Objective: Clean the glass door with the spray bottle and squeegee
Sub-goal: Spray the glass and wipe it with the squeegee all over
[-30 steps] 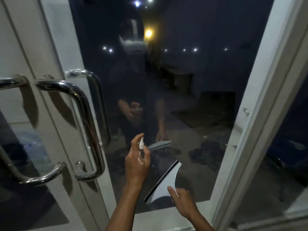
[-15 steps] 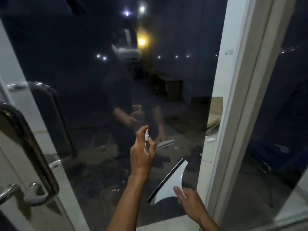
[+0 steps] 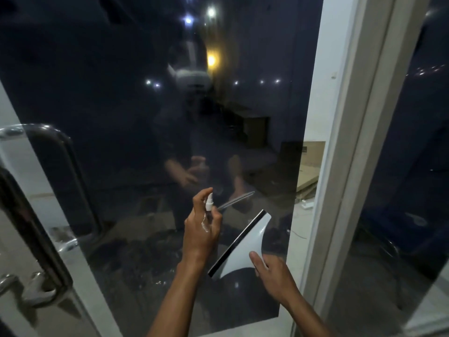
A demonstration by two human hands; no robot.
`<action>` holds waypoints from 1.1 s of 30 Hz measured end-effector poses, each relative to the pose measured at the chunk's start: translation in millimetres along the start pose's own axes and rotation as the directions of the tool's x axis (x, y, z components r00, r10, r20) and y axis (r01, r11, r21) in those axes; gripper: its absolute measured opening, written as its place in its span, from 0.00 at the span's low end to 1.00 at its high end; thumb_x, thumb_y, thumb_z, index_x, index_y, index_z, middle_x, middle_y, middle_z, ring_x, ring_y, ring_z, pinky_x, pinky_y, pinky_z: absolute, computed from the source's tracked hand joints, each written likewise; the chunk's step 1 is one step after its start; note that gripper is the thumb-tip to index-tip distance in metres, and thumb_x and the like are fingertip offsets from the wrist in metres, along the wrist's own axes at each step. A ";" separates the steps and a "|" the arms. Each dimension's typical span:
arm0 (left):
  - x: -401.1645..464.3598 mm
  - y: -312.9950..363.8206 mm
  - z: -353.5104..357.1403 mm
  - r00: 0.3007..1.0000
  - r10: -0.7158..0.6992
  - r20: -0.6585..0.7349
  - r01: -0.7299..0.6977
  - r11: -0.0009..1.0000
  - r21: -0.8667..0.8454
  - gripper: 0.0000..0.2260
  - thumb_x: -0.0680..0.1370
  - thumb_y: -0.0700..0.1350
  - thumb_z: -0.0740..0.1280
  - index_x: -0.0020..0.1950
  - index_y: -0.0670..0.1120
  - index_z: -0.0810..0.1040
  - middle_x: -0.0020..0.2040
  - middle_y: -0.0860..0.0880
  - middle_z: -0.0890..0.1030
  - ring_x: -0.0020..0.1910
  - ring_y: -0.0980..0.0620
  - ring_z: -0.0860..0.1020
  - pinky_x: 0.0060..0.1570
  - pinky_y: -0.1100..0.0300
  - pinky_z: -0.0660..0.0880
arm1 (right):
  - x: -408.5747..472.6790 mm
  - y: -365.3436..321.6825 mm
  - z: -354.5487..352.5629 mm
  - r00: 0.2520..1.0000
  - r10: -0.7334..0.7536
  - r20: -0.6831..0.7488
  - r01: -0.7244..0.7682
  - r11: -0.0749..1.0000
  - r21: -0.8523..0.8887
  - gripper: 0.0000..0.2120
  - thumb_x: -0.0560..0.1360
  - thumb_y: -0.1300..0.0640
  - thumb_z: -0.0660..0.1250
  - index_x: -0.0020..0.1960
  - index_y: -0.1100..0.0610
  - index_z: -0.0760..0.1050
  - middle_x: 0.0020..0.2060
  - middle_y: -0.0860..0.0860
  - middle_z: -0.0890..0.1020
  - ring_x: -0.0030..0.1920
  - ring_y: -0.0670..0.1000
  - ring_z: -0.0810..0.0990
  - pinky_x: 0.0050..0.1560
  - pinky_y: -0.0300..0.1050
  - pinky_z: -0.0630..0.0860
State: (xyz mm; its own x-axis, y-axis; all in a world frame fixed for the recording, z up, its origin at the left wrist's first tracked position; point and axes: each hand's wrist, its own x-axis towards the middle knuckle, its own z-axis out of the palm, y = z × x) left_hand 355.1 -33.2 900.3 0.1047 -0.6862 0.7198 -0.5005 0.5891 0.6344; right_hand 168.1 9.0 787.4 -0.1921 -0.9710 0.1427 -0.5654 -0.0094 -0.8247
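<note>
The dark glass door [image 3: 145, 117] fills the view and mirrors a person and ceiling lights. My left hand [image 3: 200, 229] grips a small clear spray bottle [image 3: 209, 203] with a white nozzle, forefinger on top, close to the pane's lower middle. To its right, my right hand [image 3: 272, 276] holds a white squeegee [image 3: 243, 246] by its handle, the black rubber blade slanting up and to the right, just in front of the glass.
A chrome pull handle [image 3: 31, 215] stands at the left edge of the door. A white door frame post [image 3: 352, 142] runs down the right side, with another dark pane [image 3: 413, 166] beyond it.
The view has shifted right and up, so the chrome handles slid toward the left edge. Both hands keep their hold on bottle and squeegee, in much the same place before the glass.
</note>
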 end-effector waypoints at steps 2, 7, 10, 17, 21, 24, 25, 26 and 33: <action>2.9 -0.7 0.6 0.999 -0.015 0.036 0.015 1.000 0.007 0.15 0.78 0.56 0.55 0.64 0.60 0.65 0.36 0.53 0.77 0.33 0.53 0.77 0.34 0.51 0.76 | -1.0 -1.5 0.1 1.000 0.008 -0.025 -0.007 0.999 0.032 0.27 0.74 0.31 0.54 0.33 0.53 0.72 0.29 0.49 0.78 0.33 0.48 0.80 0.38 0.36 0.75; 3.0 -0.7 -3.9 0.989 0.042 0.142 -0.042 0.999 -0.007 0.14 0.79 0.52 0.57 0.64 0.62 0.65 0.35 0.55 0.75 0.32 0.56 0.75 0.34 0.53 0.74 | -10.4 -2.7 -6.7 0.998 0.029 -0.056 -0.028 0.999 0.020 0.26 0.76 0.33 0.54 0.34 0.54 0.72 0.32 0.50 0.78 0.35 0.48 0.79 0.41 0.39 0.75; 5.2 0.0 -9.4 0.984 0.069 0.163 -0.067 0.998 -0.016 0.16 0.81 0.45 0.61 0.65 0.60 0.66 0.36 0.52 0.76 0.32 0.54 0.76 0.36 0.52 0.76 | -19.5 -3.2 -6.0 0.996 0.056 -0.065 -0.056 0.998 0.003 0.26 0.75 0.33 0.54 0.35 0.54 0.72 0.33 0.51 0.79 0.36 0.49 0.80 0.44 0.42 0.77; -5.6 -19.3 -41.7 0.993 0.035 0.109 -0.028 0.998 -0.065 0.16 0.81 0.42 0.62 0.65 0.58 0.66 0.35 0.50 0.77 0.32 0.53 0.77 0.34 0.55 0.72 | -16.8 -37.6 13.1 0.995 -0.064 -0.072 0.051 0.985 -0.164 0.32 0.73 0.25 0.48 0.31 0.52 0.69 0.28 0.48 0.75 0.30 0.45 0.74 0.37 0.44 0.74; -4.3 -23.8 -61.6 0.997 0.033 0.063 -0.028 0.996 -0.087 0.16 0.79 0.54 0.58 0.66 0.61 0.65 0.41 0.55 0.79 0.36 0.56 0.79 0.35 0.60 0.72 | 14.9 -96.1 33.0 0.957 -0.287 0.035 0.272 0.854 -0.443 0.34 0.77 0.27 0.46 0.36 0.53 0.74 0.36 0.52 0.83 0.39 0.55 0.81 0.41 0.50 0.72; 1.8 -24.0 -69.0 0.998 0.046 0.039 -0.042 0.996 -0.081 0.16 0.78 0.56 0.58 0.66 0.61 0.65 0.48 0.52 0.81 0.41 0.52 0.81 0.39 0.55 0.77 | 43.9 -131.9 42.7 0.909 -0.409 0.083 0.379 0.726 -0.573 0.33 0.79 0.30 0.47 0.44 0.52 0.81 0.41 0.56 0.85 0.45 0.60 0.82 0.41 0.51 0.68; 2.5 -22.4 -68.4 0.998 0.048 0.041 -0.045 0.996 -0.082 0.16 0.78 0.55 0.58 0.66 0.61 0.65 0.48 0.52 0.81 0.41 0.53 0.81 0.39 0.56 0.77 | 50.6 -135.6 40.7 0.906 -0.413 0.087 0.376 0.695 -0.613 0.33 0.79 0.30 0.47 0.44 0.52 0.82 0.41 0.55 0.85 0.45 0.60 0.82 0.40 0.50 0.66; 3.1 -23.6 -69.0 0.998 0.047 0.037 -0.043 0.996 -0.081 0.16 0.78 0.54 0.58 0.66 0.62 0.65 0.48 0.51 0.81 0.40 0.53 0.81 0.39 0.56 0.77 | 57.8 -137.6 39.7 0.907 -0.410 0.093 0.367 0.665 -0.651 0.33 0.79 0.30 0.47 0.44 0.52 0.82 0.41 0.55 0.85 0.45 0.60 0.82 0.41 0.50 0.65; 2.7 -30.6 -53.6 0.999 0.024 0.026 -0.022 0.997 -0.071 0.16 0.79 0.51 0.59 0.67 0.60 0.66 0.41 0.52 0.80 0.36 0.56 0.79 0.37 0.62 0.74 | 78.7 -74.7 -3.9 0.965 -0.260 0.046 0.218 0.687 -0.693 0.33 0.77 0.26 0.43 0.39 0.49 0.75 0.40 0.51 0.83 0.43 0.54 0.82 0.47 0.52 0.76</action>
State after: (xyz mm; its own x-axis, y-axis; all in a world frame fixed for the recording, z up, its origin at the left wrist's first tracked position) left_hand 416.7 -30.1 897.9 0.0699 -0.6828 0.7273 -0.4401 0.6331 0.6367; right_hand 192.1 -65.8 862.4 -0.0012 -0.9453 0.3263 -0.9863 -0.0528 -0.1566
